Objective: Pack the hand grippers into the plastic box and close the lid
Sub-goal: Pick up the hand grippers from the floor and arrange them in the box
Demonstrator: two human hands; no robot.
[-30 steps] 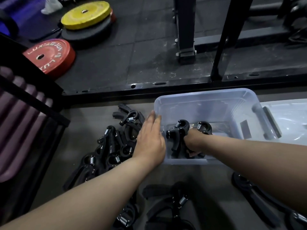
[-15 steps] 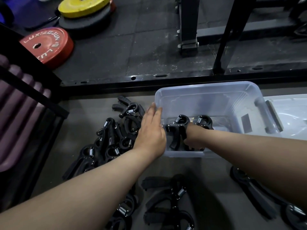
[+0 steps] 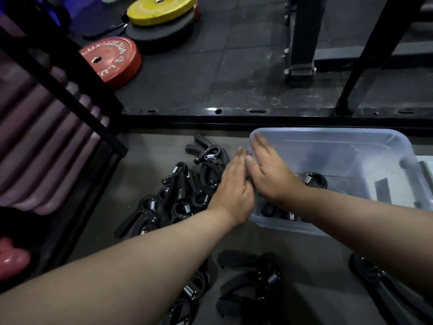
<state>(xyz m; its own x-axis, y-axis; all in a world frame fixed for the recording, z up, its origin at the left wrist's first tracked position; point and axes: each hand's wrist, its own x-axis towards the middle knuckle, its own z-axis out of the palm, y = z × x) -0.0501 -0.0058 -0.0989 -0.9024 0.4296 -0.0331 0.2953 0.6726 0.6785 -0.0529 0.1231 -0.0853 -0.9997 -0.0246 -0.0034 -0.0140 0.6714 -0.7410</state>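
My left hand point(image 3: 232, 191) lies flat with the fingers straight and together, holding nothing, just beside the left wall of the clear plastic box point(image 3: 328, 133) and above the heap of black hand grippers point(image 3: 185, 193) on the floor. My right hand point(image 3: 269, 174) is spread open too, its fingers blurred, over the box's left edge; it grips nothing that I can see. The two hands meet along their inner sides. Inside the box one hand gripper point(image 3: 315, 180) shows its spring, with others under my right wrist. More loose grippers point(image 3: 248, 289) lie near me. The lid point(image 3: 425, 164) sits right of the box. A red weight plate point(image 3: 110, 58) and a yellow plate point(image 3: 161, 9) lie farther off.
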